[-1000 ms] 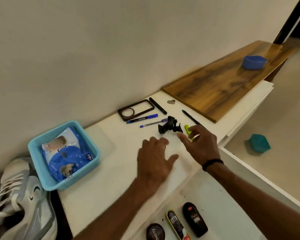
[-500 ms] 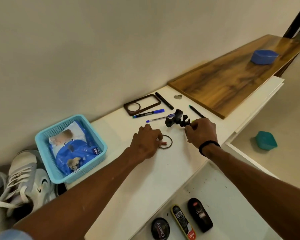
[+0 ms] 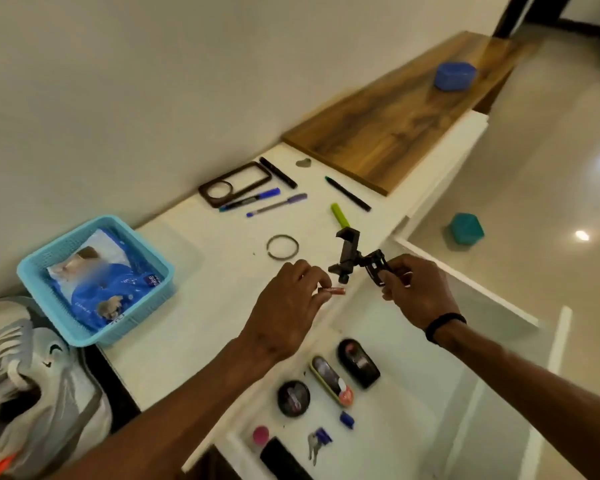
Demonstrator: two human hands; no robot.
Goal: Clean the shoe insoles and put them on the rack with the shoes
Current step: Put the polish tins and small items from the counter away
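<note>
A long white counter (image 3: 174,344) is seen running along the wall, with a wooden board (image 3: 395,123) laid on its far end and a blue lidded box (image 3: 454,76) set on that board. At the near left, grey and white shoes (image 3: 32,382) are found just beside the counter's end; their insoles cannot be made out. A light blue basket (image 3: 35,282) is placed on the counter next to the shoes, and a blue and white packet (image 3: 108,289) is held inside it. An open white drawer (image 3: 430,393) is seen below the counter edge, where polish tins, keys and small items are kept. Farther along the counter, a brown phone case (image 3: 207,199), several pens (image 3: 276,205), a green marker (image 3: 339,214) and a thin ring (image 3: 282,247) are laid well apart. A teal box (image 3: 466,228) is seen on the floor. A black phone holder (image 3: 349,252) is gripped at its clamp end by the curled fingers of the right hand (image 3: 416,289), held above the counter edge. A small reddish-brown tube (image 3: 332,291) is pinched between thumb and fingertips of the left hand (image 3: 288,303), just below the holder.
</note>
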